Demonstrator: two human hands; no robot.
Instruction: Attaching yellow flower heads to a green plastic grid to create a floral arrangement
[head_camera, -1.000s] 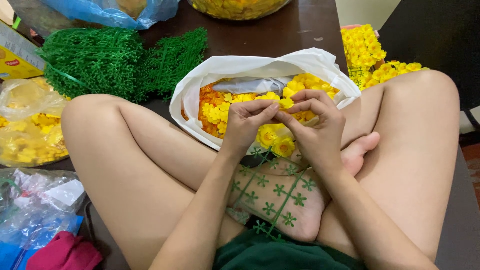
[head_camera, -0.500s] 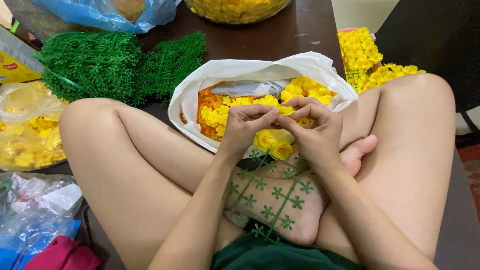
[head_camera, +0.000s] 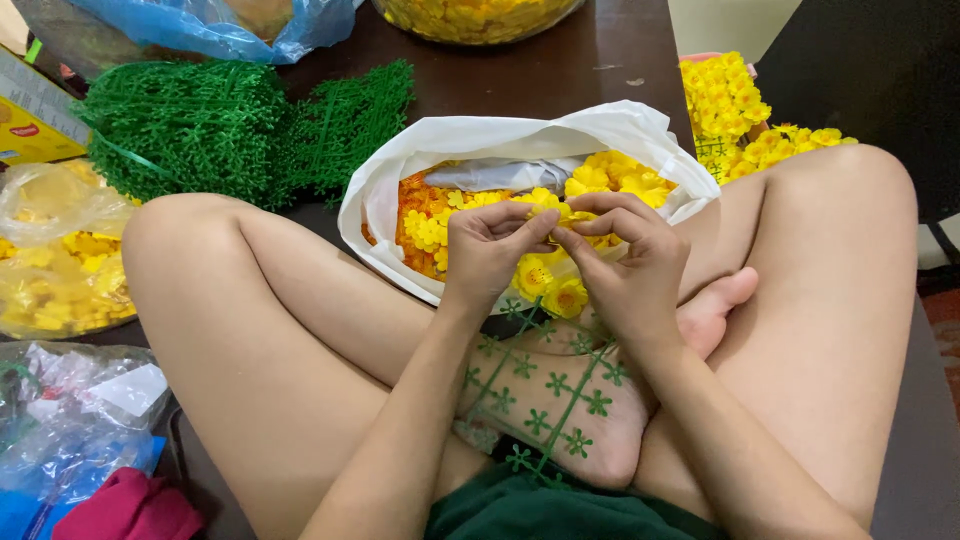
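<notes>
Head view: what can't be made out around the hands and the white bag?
- What the left hand and right hand pinch: covered by the fingertips.
- Lower contents of the white bag: hidden by both hands.
- Green plastic grid: upper end hidden under the wrists.
- Bowl of yellow flowers: cut off by the top edge.

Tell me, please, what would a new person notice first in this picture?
First, the two hands at the centre: the left hand and the right hand meet fingertip to fingertip, pinching a small yellow flower. Just behind them, a white bag lies open, full of yellow and orange flowers. A green plastic grid lies across the person's foot, with two yellow flowers already on its upper end.
</notes>
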